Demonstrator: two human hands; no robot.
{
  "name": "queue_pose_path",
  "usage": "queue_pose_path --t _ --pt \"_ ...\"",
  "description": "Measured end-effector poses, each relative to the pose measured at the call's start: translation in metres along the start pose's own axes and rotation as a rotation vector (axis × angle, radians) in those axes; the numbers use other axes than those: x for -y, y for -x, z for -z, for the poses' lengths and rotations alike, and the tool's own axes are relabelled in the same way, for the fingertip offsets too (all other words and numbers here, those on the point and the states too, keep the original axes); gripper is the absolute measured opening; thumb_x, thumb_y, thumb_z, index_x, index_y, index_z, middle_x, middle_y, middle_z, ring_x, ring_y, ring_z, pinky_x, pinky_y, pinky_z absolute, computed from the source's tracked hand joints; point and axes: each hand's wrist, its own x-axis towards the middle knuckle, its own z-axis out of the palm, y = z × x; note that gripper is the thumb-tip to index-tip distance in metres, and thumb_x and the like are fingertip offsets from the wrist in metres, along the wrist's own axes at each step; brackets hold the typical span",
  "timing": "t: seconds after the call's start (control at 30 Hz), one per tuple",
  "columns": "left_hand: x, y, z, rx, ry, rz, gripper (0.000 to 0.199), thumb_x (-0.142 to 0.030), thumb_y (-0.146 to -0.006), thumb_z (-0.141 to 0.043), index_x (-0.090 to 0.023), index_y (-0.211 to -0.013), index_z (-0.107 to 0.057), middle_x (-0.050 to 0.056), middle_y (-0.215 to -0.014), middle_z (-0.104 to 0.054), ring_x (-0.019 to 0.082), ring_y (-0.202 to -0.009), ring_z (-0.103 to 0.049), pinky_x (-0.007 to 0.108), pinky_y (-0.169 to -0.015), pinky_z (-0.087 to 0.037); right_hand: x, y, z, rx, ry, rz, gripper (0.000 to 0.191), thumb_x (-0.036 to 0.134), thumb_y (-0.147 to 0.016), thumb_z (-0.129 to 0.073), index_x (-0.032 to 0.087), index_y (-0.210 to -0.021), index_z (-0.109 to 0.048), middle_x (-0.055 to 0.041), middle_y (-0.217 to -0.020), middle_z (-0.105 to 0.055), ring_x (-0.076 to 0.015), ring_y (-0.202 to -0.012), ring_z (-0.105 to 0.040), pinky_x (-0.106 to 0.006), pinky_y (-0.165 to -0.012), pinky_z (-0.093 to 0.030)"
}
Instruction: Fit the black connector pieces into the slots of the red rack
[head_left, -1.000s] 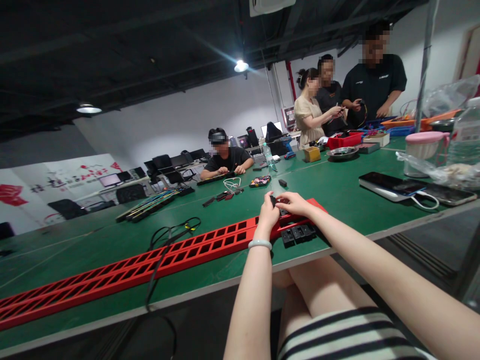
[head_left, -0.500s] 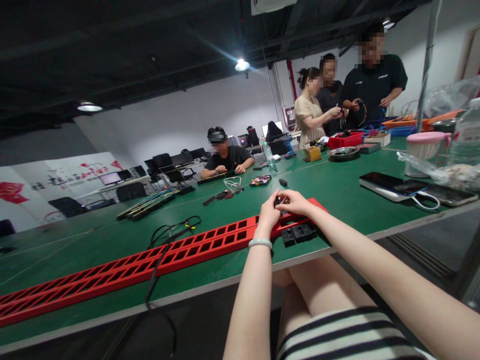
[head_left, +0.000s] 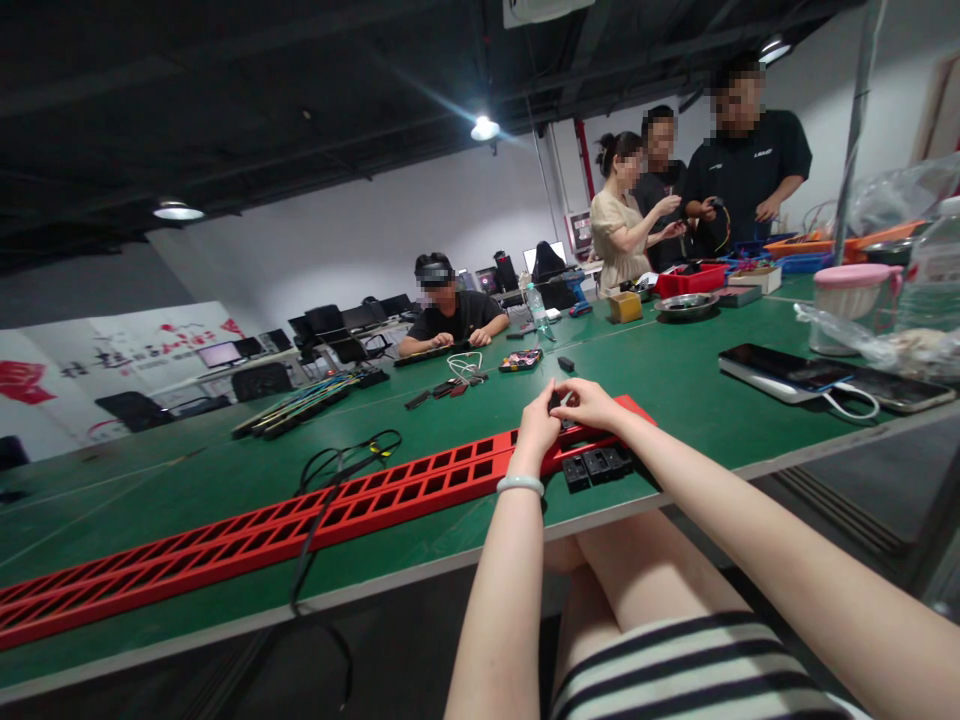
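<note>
Over the right end of a long red slotted frame (head_left: 420, 485), my left hand (head_left: 537, 425) is closed on a small black part (head_left: 555, 402). Fingers of my right hand (head_left: 589, 404) meet it from the other side, pinched around the same part. Its shape is mostly hidden by the fingers. Several black blocks (head_left: 598, 466) lie in a row between the frame and the table's front edge, just below my hands. A black strap (head_left: 319, 525) crosses the frame on the left and hangs over the edge.
On the green table (head_left: 675, 410), phones (head_left: 795, 370), a pink-lidded cup (head_left: 851, 300) and a metal dish (head_left: 686, 307) stand right. Cables (head_left: 466, 368) and a bundle of rods (head_left: 300, 405) lie farther back. A person (head_left: 457, 320) sits across; three people stand back right.
My hands have barely moved and stay together on the black part. At the back right, the person in the light top has raised a hand.
</note>
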Motion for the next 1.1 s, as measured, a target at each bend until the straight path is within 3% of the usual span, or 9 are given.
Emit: queue_pose_path --t 0.73,0.97,1.1 --pt "0.018 -0.004 -0.009 -0.022 0.017 -0.098 0.063 0.001 -0.064 -0.044 -0.017 -0.124 -0.041 0.005 -0.123 -0.047 0.015 -0.112 -0.044 0.026 -0.095 -0.034 0.001 0.002 0.0 -0.014 -0.023 -0.028 0.034 0.024 -0.063 -0.061 0.015 -0.096 -0.055 -0.0031 -0.086 -0.061 -0.0102 -0.064 -0.055 -0.024 -0.061 -0.044" --pt "0.009 -0.001 -0.007 -0.018 0.014 -0.114 0.059 0.001 -0.065 -0.044 -0.019 -0.121 -0.044 0.003 -0.119 -0.051 0.015 -0.11 -0.046 0.027 -0.094 -0.035 0.004 0.002 0.002 -0.045 -0.051 -0.054 0.034 0.024 -0.06 -0.062 0.015 -0.092 -0.053 -0.0013 -0.081 -0.06 -0.01 -0.062 -0.054 -0.023 -0.058 -0.043" --pt "0.002 0.0 -0.005 0.012 -0.022 -0.094 0.051 -0.002 -0.068 -0.045 -0.019 -0.116 -0.049 0.003 -0.114 -0.055 0.016 -0.104 -0.05 0.026 -0.09 -0.038 0.005 0.002 0.005 -0.036 -0.086 -0.078 0.042 0.025 -0.06 -0.063 0.017 -0.1 -0.052 -0.0009 -0.082 -0.06 -0.0099 -0.061 -0.054 -0.023 -0.058 -0.044"
